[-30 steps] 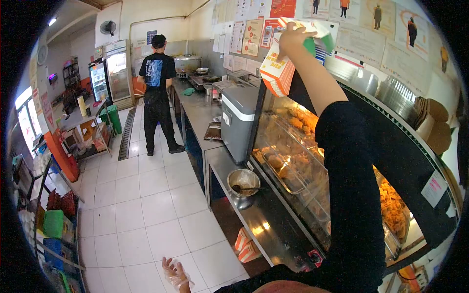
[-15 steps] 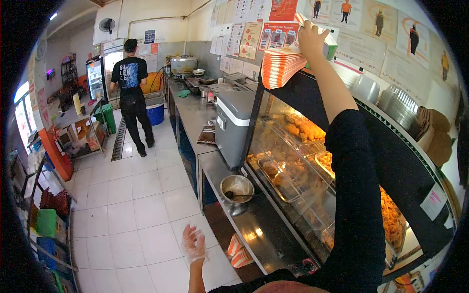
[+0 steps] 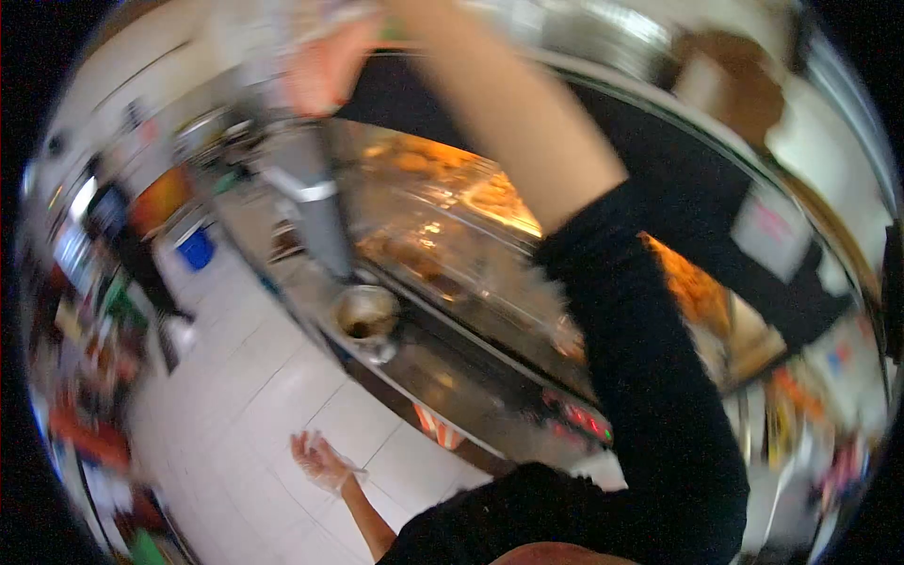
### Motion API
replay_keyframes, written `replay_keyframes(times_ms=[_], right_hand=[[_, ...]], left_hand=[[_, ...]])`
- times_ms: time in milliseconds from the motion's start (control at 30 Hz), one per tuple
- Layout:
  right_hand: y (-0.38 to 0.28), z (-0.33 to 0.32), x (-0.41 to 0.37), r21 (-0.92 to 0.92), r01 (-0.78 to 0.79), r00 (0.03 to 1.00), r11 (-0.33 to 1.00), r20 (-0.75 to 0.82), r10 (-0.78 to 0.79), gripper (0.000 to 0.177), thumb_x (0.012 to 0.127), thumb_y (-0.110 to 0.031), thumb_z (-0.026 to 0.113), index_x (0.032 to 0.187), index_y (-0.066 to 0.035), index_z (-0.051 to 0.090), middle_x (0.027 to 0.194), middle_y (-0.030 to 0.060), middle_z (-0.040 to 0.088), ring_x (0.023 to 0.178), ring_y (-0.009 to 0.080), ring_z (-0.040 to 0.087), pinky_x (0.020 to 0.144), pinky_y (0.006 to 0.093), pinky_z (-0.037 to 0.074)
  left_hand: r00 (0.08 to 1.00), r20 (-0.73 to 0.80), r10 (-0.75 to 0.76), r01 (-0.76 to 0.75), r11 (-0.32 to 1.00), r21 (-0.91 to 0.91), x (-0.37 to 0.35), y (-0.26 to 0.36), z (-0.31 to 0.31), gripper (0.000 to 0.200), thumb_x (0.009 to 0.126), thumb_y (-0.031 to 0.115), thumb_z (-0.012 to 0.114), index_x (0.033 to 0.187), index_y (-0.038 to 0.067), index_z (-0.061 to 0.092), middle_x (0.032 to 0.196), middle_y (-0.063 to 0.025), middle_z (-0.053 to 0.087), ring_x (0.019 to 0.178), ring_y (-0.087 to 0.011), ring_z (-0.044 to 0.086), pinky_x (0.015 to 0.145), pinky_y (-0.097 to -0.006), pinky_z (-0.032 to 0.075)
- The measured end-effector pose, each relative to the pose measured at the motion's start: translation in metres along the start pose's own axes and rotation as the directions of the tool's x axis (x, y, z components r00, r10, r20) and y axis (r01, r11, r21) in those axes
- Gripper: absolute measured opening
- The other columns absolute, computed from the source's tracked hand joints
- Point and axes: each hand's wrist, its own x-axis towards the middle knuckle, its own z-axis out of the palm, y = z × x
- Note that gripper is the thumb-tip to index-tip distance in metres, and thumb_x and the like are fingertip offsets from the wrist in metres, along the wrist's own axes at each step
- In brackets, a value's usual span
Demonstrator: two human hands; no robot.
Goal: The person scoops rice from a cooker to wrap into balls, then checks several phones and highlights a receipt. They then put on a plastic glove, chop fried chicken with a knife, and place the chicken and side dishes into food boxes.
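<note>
My left hand (image 3: 323,461), in a clear plastic glove, hangs low over the floor tiles with its fingers apart and holds nothing. My right forearm (image 3: 513,108), in a black sleeve, stretches up across the food display case (image 3: 452,217). The right hand is at the top edge, smeared by motion and partly cut off, so its fingers cannot be made out. Nearest to it is a blurred stack of orange-and-white striped paper cartons (image 3: 325,71) on top of the case. Fried food (image 3: 499,198) lies behind the glass.
A metal bowl (image 3: 365,315) stands on the steel counter beside the case, near a grey box (image 3: 315,202). Striped cartons (image 3: 438,428) sit on a shelf below. A blue bucket (image 3: 195,247) and a person in black (image 3: 127,235) are farther back.
The view has swung and tilted, shifting the case and counter leftward. My right hand, earlier at the carton stack, is now blurred at the top edge. My left hand stays open.
</note>
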Motion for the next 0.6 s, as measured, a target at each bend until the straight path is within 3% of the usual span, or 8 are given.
replay_keyframes(times_ms=[67,167,200,367,467,500,533,600], right_hand=[[-0.085,0.006,-0.082,0.241,-0.19,0.981,0.952,0.02,0.191,0.016,0.082,-0.021,0.055,0.082,-0.01,0.066,0.1,0.0066,0.056,0.084,0.0249,0.057,0.082,0.0455,0.045],[-0.183,-0.274,-0.033,0.514,-0.449,0.891,0.731,0.189,0.413,0.035,0.073,-0.037,0.064,0.088,-0.006,0.059,0.065,0.0127,0.052,0.063,0.0255,0.053,0.053,0.0403,0.039],[-0.187,-0.342,-0.045,0.531,-0.737,0.656,0.419,0.711,0.253,0.042,0.076,-0.043,0.063,0.095,-0.005,0.059,0.068,0.0114,0.052,0.066,0.0278,0.054,0.056,0.0401,0.04],[-0.22,-0.609,-0.106,-0.092,-0.832,0.206,0.546,0.864,0.459,0.027,0.083,-0.014,0.058,0.107,-0.002,0.057,0.109,0.0145,0.061,0.094,0.0292,0.061,0.079,0.0368,0.051],[-0.242,-0.751,-0.119,-0.439,-0.834,0.004,0.334,0.601,0.799,0.032,0.077,-0.004,0.062,0.109,-0.009,0.059,0.099,0.0106,0.064,0.082,0.0258,0.064,0.072,0.0344,0.053],[-0.24,-0.791,-0.104,-0.462,-0.884,-0.29,-0.073,0.418,0.861,0.034,0.076,0.003,0.059,0.108,-0.008,0.059,0.09,0.0082,0.066,0.075,0.022,0.064,0.063,0.0325,0.054],[-0.23,-0.827,-0.086,-0.651,-0.733,-0.431,-0.195,0.223,0.874,0.036,0.076,0.004,0.063,0.111,-0.005,0.06,0.088,0.0064,0.065,0.076,0.0142,0.062,0.065,0.0284,0.052],[-0.21,-0.9,-0.081,-0.747,-0.581,-0.423,-0.324,-0.063,0.904,0.028,0.081,0.001,0.061,0.109,-0.003,0.059,0.084,0.0067,0.064,0.074,0.0117,0.062,0.063,0.0259,0.052]], left_hand=[[0.995,0.078,-0.067,0.073,0.995,-0.075,0.012,-0.003,0.012,0.056,0.076,-0.003,0.061,0.127,0.006,0.04,0.113,-0.0125,0.051,0.099,-0.0205,0.052,0.083,-0.0301,0.045],[0.985,0.16,0.062,-0.066,0.998,0.017,0.026,-0.017,0.026,0.053,0.077,-0.001,0.06,0.126,0.005,0.041,0.112,-0.0153,0.052,0.099,-0.0228,0.054,0.085,-0.0326,0.046],[0.961,0.239,0.139,-0.136,0.99,-0.03,0.028,-0.015,0.029,0.053,0.078,0.001,0.061,0.126,0.004,0.041,0.112,-0.0142,0.053,0.098,-0.0235,0.055,0.084,-0.0332,0.047],[0.933,0.264,0.243,-0.28,0.953,0.113,-0.001,-0.003,0.063,0.054,0.077,0.001,0.066,0.126,0.005,0.042,0.11,-0.011,0.055,0.097,-0.024,0.057,0.08,-0.0351,0.048],[0.959,0.266,0.096,-0.162,0.958,0.236,-0.039,-0.014,0.073,0.054,0.076,-0.002,0.067,0.125,0.006,0.043,0.109,-0.0109,0.056,0.096,-0.0232,0.057,0.08,-0.0347,0.048],[0.929,0.331,0.166,-0.24,0.951,0.195,-0.056,-0.021,0.072,0.056,0.075,-0.001,0.068,0.125,0.006,0.044,0.108,-0.0107,0.056,0.096,-0.0235,0.057,0.079,-0.0353,0.048],[0.891,0.388,0.236,-0.315,0.937,0.154,-0.079,-0.013,0.073,0.058,0.073,-0.001,0.069,0.124,0.007,0.044,0.107,-0.0106,0.057,0.095,-0.0237,0.057,0.079,-0.036,0.048],[0.911,0.376,0.171,-0.24,0.96,0.145,-0.129,-0.01,0.075,0.053,0.076,-0.001,0.066,0.124,0.008,0.045,0.111,-0.0117,0.055,0.097,-0.0266,0.056,0.08,-0.0393,0.047]])
